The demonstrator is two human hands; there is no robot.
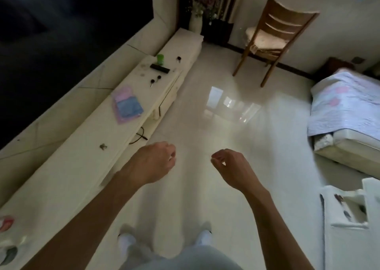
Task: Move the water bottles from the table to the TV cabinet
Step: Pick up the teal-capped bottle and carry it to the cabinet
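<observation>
The long white TV cabinet runs along the left wall under a dark TV screen. My left hand hangs in front of me beside the cabinet's front edge, fingers loosely curled and holding nothing. Over the glossy floor, my right hand is also loosely curled and empty. No water bottle is plainly in view. Blurred reddish and grey objects sit on the cabinet's near end; I cannot tell what they are.
On the cabinet lie a pink and blue packet, a black remote, a green cup and small dark items. A wooden chair stands ahead, a bed at right, a white box at lower right.
</observation>
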